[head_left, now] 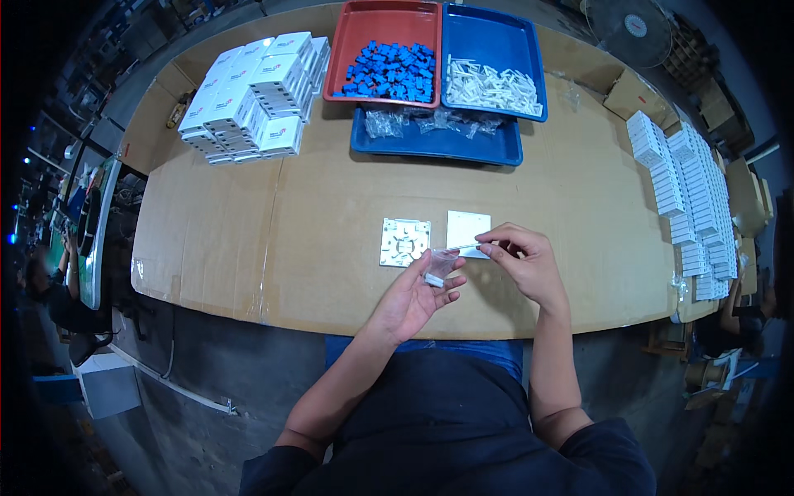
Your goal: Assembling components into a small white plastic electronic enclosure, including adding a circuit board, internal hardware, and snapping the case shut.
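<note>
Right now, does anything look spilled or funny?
Nothing looks spilled: the blue pieces sit in the red tray, and the left hand holds the clear bag. The left box stack looks a bit uneven, because its near right corner is lower.

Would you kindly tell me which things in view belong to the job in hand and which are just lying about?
Likely the job:
clear bag
slim white piece
white base
white cover
white parts
blue parts
stacked cases

Seemingly just about:
fan
cardboard box
</note>
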`<state>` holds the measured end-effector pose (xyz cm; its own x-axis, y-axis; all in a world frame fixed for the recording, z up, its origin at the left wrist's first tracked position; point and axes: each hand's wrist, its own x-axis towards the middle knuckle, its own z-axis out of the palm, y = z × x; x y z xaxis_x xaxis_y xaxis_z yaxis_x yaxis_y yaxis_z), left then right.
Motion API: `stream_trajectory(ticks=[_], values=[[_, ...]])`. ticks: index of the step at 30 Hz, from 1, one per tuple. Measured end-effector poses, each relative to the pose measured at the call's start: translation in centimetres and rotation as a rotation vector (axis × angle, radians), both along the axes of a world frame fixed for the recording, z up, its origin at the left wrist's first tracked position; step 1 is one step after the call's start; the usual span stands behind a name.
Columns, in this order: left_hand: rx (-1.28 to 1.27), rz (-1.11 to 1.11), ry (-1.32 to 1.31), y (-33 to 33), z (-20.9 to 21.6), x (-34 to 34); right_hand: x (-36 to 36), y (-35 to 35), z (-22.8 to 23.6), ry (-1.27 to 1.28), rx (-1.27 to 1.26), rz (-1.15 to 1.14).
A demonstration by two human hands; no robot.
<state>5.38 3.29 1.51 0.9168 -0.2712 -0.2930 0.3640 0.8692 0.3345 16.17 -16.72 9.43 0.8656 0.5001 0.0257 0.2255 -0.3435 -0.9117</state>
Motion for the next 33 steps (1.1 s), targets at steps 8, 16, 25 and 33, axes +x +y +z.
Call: stream_trajectory(ticks=[8,16,25,33], values=[[-0.012,-0.084,0.036,0.1,-0.7,-0.3,1.3,1.2,0.2,-0.078,-0.051,0.252],[-0.018,-0.124,0.026,0.1,-1.2,-0.8,0.7,2.7,0.9,0.064,-0.069,0.373],[0.046,-0.131,0.044,-0.1,-1.1,-0.9,0.8,2.3,-1.1,-0.030,-0.014,0.427],[0.252,-0.133,0.086,-0.1,-0.7,-0.9,1.0,1.7,-0.4,-0.016,-0.152,0.595]])
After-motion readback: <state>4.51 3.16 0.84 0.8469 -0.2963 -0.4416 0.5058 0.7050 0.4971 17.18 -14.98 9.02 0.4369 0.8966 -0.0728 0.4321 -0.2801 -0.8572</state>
